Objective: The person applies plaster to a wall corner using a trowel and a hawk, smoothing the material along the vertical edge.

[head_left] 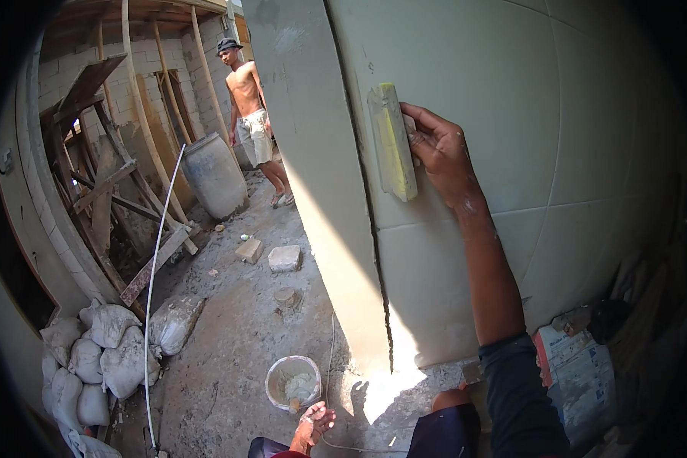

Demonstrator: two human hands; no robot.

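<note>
My right hand [437,156] is raised against the tiled wall [466,61]. Its fingers grip a long, narrow yellow-and-grey float [391,141], held upright with its flat side at the tiles, close to the wall's left corner. Low in the view, my left hand [311,425] hangs with its fingers apart and nothing in it. Just beyond that hand stands a pale bucket [270,379] on the ground, with a whitish paste [301,386] inside.
White sacks [120,359] are piled at the left beside a thin white pipe [154,267]. Concrete blocks [285,258] lie on the rough floor. Farther back, another person [247,99] stands by a large grey barrel [215,177]. Wooden props [133,84] lean behind.
</note>
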